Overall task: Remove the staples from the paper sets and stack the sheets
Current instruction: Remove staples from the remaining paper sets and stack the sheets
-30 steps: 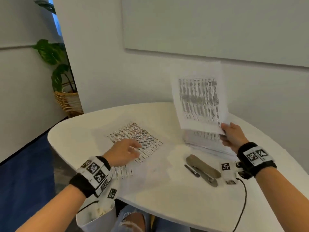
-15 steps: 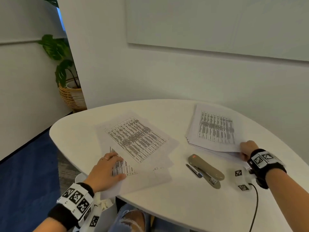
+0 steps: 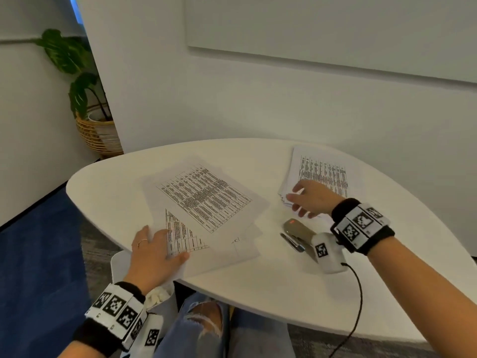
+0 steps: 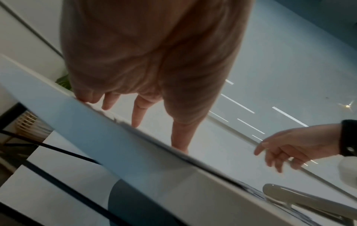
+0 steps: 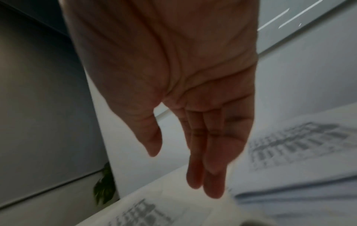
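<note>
I read the left hand [image 3: 152, 254] as lying flat on the near left corner of the paper set [image 3: 204, 200], fingers straight and spread, nothing pinched; the left wrist view confirms the fingertips [image 4: 136, 120] resting on the sheet at the table edge. A corner of the top sheet is folded over just beside that hand, showing a triangle of printed table. The paper set lies at the centre-left of the white table [image 3: 258, 288], its sheets slightly fanned and skewed against one another, with a lower sheet projecting toward the near edge. I see the right hand [image 3: 313, 197] over the near left corner of the stack of sheets [image 3: 322, 171] at the far right of the table, fingers extended and slightly apart, holding nothing; in the right wrist view the palm faces down with the fingers [image 5: 212, 168] straight and close together above the paper. I cannot tell whether the fingertips touch the stack. The stapler [image 3: 299, 229] lies on the table just in front of the right hand, between the two groups of paper, partly hidden by the wrist camera housing [image 3: 326, 251]. A small metal tool [image 3: 290, 242] lies against the stapler's near side. A potted plant [image 3: 85, 99] in a woven basket stands on the floor at the far left.
</note>
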### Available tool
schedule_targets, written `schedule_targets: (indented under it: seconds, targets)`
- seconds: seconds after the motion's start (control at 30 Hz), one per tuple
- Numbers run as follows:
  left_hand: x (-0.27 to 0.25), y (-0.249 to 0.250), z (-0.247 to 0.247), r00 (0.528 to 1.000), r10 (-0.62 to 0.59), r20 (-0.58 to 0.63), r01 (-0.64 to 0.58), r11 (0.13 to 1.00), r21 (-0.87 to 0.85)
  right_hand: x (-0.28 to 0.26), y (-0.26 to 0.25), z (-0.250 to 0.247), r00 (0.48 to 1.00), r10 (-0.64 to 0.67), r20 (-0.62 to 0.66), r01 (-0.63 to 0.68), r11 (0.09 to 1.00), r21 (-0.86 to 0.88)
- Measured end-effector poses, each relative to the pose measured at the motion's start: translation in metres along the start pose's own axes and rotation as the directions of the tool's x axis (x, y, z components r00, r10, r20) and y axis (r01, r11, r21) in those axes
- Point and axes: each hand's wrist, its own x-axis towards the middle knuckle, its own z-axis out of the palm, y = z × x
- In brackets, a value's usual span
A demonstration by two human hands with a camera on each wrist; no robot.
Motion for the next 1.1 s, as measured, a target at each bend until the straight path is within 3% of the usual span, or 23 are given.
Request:
schedule_targets:
  seconds: [0.07,0.17,0.27,0.43,0.7,1.1]
  targets:
    - [-0.011,-0.001,-0.001,0.998,0.052,0.037,-0.054,0.998,0.045,0.003,-0.022,0.027,0.988,-0.09,0.124,0.106,0.986,-0.126]
    - [-0.022,-0.008,-0.001,0.988,0.13,0.079,-0.139,0.983,0.122,0.005,-0.053,0.074,0.938,-0.228,0.26,0.312,0.882,-0.352]
    - [-0.024,-0.02,0.004,0.983,0.167,0.074,-0.177,0.971,0.158,0.007,-0.077,0.121,0.91,-0.221,0.35,0.371,0.809,-0.456]
    - [-0.023,-0.032,0.012,0.976,0.217,0.02,-0.217,0.965,0.147,0.009,-0.093,0.15,0.942,-0.185,0.281,0.317,0.77,-0.554]
    - [-0.028,-0.027,0.01,0.974,0.225,0.001,-0.224,0.971,0.083,0.002,-0.1,0.154,0.941,-0.208,0.267,0.333,0.704,-0.627]
    - [-0.034,-0.015,-0.001,0.972,0.23,0.05,-0.233,0.968,0.094,-0.024,-0.081,0.159,0.96,-0.226,0.163,0.273,0.653,-0.706]
